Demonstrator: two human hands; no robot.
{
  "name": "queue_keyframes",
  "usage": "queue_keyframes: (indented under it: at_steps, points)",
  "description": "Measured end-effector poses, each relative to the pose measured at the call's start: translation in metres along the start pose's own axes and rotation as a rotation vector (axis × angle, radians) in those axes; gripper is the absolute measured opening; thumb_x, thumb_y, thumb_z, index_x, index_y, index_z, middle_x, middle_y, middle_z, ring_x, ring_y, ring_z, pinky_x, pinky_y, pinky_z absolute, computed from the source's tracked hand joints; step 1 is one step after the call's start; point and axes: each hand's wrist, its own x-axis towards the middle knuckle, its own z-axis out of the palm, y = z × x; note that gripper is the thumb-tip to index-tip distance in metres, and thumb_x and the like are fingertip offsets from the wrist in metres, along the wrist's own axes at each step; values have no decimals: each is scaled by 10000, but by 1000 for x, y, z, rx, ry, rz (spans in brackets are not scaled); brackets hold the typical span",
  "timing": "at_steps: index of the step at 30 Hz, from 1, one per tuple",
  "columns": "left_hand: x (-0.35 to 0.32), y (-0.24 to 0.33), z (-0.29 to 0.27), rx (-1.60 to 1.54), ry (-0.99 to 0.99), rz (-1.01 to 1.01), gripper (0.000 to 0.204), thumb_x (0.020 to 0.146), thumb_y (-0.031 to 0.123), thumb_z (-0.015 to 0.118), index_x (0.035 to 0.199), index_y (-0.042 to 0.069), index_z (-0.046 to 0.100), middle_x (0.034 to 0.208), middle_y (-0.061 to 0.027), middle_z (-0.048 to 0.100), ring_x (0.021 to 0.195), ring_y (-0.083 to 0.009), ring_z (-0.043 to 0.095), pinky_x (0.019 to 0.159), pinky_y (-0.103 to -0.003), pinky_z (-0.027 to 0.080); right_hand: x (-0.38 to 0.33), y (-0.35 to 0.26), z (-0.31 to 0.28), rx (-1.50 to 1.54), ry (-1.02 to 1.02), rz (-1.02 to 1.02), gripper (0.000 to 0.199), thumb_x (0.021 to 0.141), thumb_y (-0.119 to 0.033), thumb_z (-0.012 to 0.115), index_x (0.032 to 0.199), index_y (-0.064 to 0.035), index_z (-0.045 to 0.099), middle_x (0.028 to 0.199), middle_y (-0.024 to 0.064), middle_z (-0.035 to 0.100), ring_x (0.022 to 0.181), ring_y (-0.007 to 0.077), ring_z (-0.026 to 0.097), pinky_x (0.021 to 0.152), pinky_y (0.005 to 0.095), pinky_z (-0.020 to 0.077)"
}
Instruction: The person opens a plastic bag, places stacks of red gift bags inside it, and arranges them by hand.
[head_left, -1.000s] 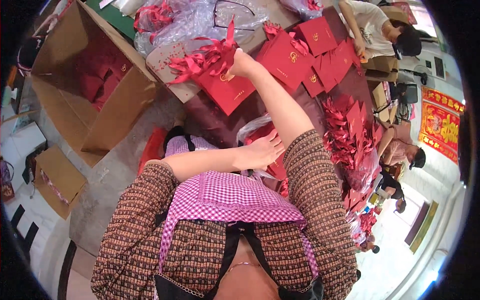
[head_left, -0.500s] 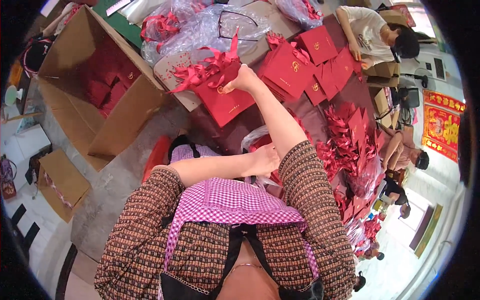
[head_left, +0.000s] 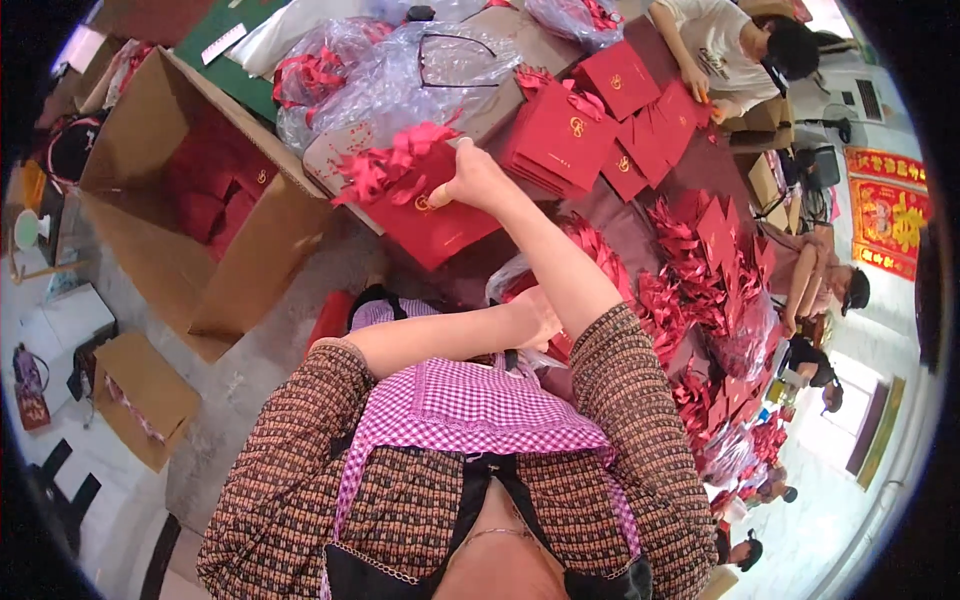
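Red bags [head_left: 440,232] shifted left, held by the outstretched right hand [head_left: 474,180].

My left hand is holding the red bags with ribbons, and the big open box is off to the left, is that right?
Not quite: the right hand is holding the red bags, as the head view shows. The left hand is lower, by the right forearm. The big open box is indeed off to the left.
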Motion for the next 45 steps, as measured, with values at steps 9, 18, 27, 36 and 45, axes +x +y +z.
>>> queue_keyframes:
  at_steps: [9,18,27,36,45]
  points:
    - [3,-3,16,-37,101,-111,871,800,608,453,1457,70,257,1528,-207,183,1399,-394,200,1124,-546,153,-73,-27,-28,-27,209,-195,611,636,-258,798,1036,33,440,933,282,604,912,437,599,764,478,488]
    - [-6,-6,-25,16,115,-15,945,637,522,722,1345,-28,421,1462,-237,296,1371,-374,263,1086,-542,232,-248,60,-206,-246,909,258,659,650,-280,825,1108,27,463,1049,255,625,1009,391,606,841,438,485]
    - [6,5,-27,-22,4,-40,1007,602,476,760,1379,-27,363,1493,-230,235,1390,-384,220,1090,-567,221,-256,280,-106,-293,659,668,540,662,-221,728,1049,7,427,940,255,629,916,395,625,792,471,508]
    - [5,5,-24,26,9,-39,1005,591,467,764,1375,-24,369,1488,-231,245,1390,-383,221,1073,-579,239,-243,283,-90,-165,492,762,550,647,-242,763,1057,-5,483,1007,223,647,958,348,650,788,435,543]
    - [7,6,-25,35,-10,-25,1051,569,447,789,1380,-48,338,1503,-242,212,1397,-391,206,1056,-591,240,-258,289,-86,-151,714,643,304,707,-112,620,952,17,492,842,220,663,808,349,677,703,438,542]
